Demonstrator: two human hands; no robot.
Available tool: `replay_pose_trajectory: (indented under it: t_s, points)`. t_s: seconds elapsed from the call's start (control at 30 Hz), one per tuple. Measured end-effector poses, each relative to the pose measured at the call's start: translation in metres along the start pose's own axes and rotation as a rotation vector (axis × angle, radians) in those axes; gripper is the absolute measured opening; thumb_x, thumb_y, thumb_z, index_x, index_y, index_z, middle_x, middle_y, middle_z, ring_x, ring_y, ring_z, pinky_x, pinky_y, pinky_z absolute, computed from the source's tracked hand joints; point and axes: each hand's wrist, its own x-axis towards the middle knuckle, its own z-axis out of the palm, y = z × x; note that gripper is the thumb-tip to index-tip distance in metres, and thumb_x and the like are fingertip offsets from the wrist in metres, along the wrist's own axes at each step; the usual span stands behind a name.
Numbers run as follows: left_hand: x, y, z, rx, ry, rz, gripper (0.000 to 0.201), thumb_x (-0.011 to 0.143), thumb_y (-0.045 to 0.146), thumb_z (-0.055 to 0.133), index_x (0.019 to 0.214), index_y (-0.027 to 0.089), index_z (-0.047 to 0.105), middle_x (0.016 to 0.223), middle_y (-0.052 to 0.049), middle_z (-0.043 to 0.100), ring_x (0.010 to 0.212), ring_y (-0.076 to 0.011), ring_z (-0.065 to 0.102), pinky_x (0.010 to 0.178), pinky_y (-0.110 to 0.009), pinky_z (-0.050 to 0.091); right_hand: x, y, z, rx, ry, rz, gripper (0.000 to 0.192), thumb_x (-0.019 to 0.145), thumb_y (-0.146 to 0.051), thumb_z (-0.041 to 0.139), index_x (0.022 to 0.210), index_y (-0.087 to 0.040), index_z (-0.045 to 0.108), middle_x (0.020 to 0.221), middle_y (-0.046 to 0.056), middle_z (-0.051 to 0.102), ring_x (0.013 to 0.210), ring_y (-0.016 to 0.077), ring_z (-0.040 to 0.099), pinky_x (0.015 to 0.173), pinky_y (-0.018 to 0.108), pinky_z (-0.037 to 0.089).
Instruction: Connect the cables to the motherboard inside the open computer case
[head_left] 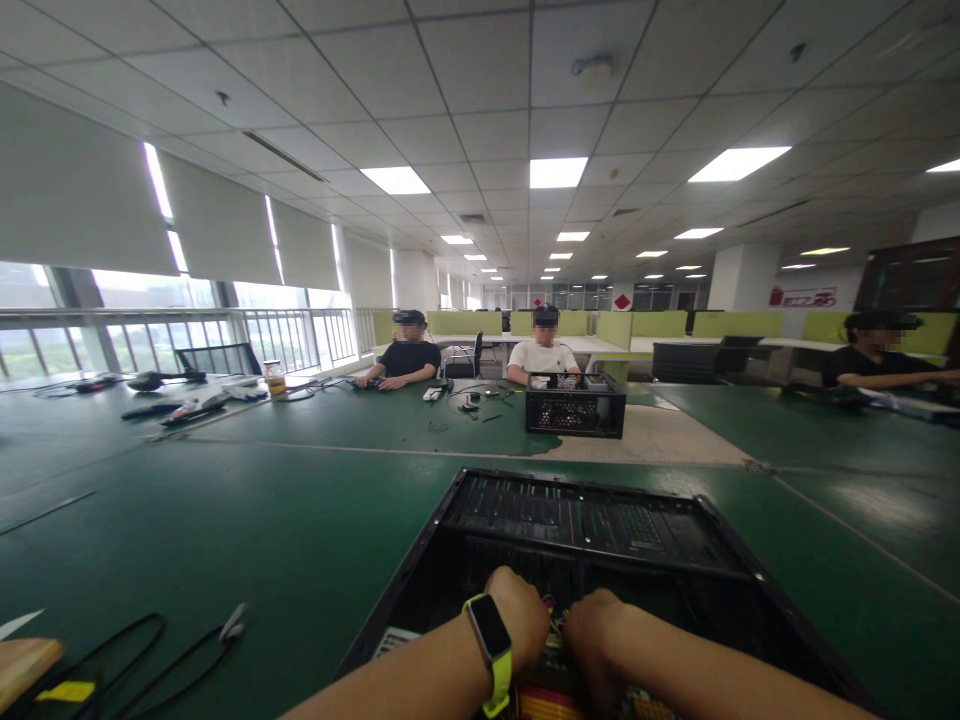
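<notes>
Bright ceiling panels, wide-angle edge distortion.

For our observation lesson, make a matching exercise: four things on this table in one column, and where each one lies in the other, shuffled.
Things:
1. Near case
2. Far case
3. Cable
4. Jar

Places:
A. Far left, by the windows
B. Near left corner of the table
C. Around both hands, left hand and right hand
D. Mid-table, before a seated person in white

Pairs: 1-C, 2-D, 3-B, 4-A
</notes>
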Motion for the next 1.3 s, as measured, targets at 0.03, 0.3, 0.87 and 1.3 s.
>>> replay_pose_trajectory:
  t_s: [0.03,0.3,0.87,1.3]
  points:
    - [0.0003,0.0001,0.0001,0.007,0.001,-0.004,0.035,0.071,0.028,0.061,0.101,0.012,0.062,0.103,-0.017,0.064,0.094,-0.0285,0.059,0.076,-0.042,0.047,-0.0005,0.0,0.0005,-0.007,0.003,0.001,0.068,0.046,-0.024,0.077,0.109,-0.007,0.06,0.106,0.017,0.062,0.095,0.0316,0.059,0.083,0.039,0.049]
    - [-0.0005,0.0001,-0.0006,0.016,-0.017,0.002,0.038,0.068,0.028,0.064,0.102,0.012,0.061,0.102,-0.017,0.064,0.094,-0.0288,0.059,0.076,-0.042,0.047,0.0022,0.0009,0.0012,-0.003,-0.005,-0.007,0.07,0.044,-0.026,0.078,0.109,-0.007,0.06,0.103,0.018,0.064,0.095,0.0322,0.059,0.083,0.038,0.049]
    - [-0.0023,0.0007,-0.0021,0.013,-0.03,0.009,0.042,0.066,0.029,0.066,0.104,0.012,0.061,0.105,-0.016,0.063,0.095,-0.0288,0.058,0.076,-0.041,0.047,-0.0016,0.0014,-0.0009,-0.013,-0.003,-0.011,0.072,0.044,-0.027,0.078,0.11,-0.007,0.059,0.106,0.017,0.062,0.094,0.0316,0.059,0.083,0.038,0.049]
    - [-0.0033,-0.0004,-0.0033,0.02,-0.03,0.018,0.043,0.068,0.031,0.065,0.106,0.012,0.059,0.105,-0.013,0.064,0.095,-0.028,0.058,0.077,-0.041,0.047,0.0006,0.0029,-0.0036,0.038,-0.008,-0.012,0.069,0.042,-0.021,0.078,0.107,-0.005,0.06,0.104,0.019,0.063,0.095,0.0324,0.059,0.082,0.04,0.049]
